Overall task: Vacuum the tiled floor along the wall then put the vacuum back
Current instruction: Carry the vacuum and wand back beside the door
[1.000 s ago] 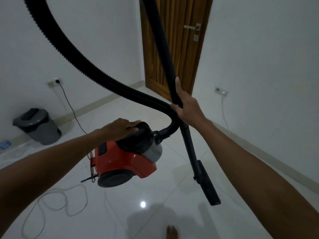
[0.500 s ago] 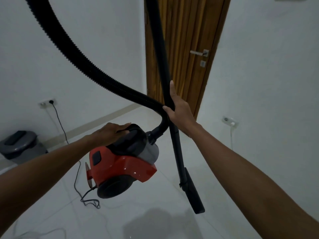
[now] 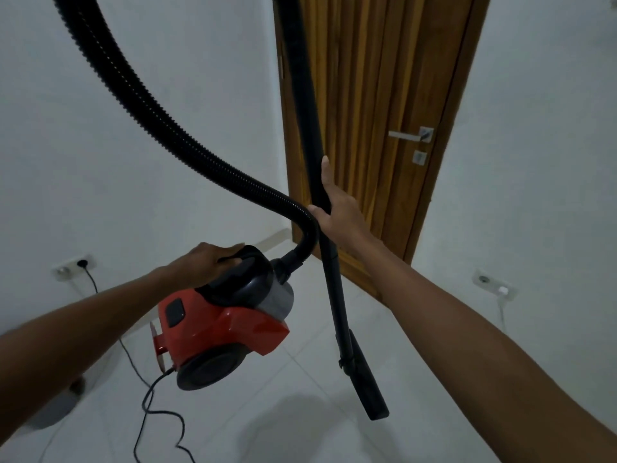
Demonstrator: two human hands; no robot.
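Left hand [image 3: 207, 262] clenched on top handle of red vacuum [image 3: 220, 322], canister lifted clear of tiled floor [image 3: 300, 422]. Right hand [image 3: 337, 208] wrapped round black wand [image 3: 314, 155], nozzle [image 3: 370, 385] dangling off floor. Hose [image 3: 160, 118] loops overhead. Since a second ago: view swung right, wooden door [image 3: 374, 111] now bigger and central, bin gone from sight, grips unchanged. Cord [image 3: 153, 406] trails, plug in wall socket [image 3: 75, 264]. Looks like carrying phase, not suction; whether heading to start or to storage, cannot tell.
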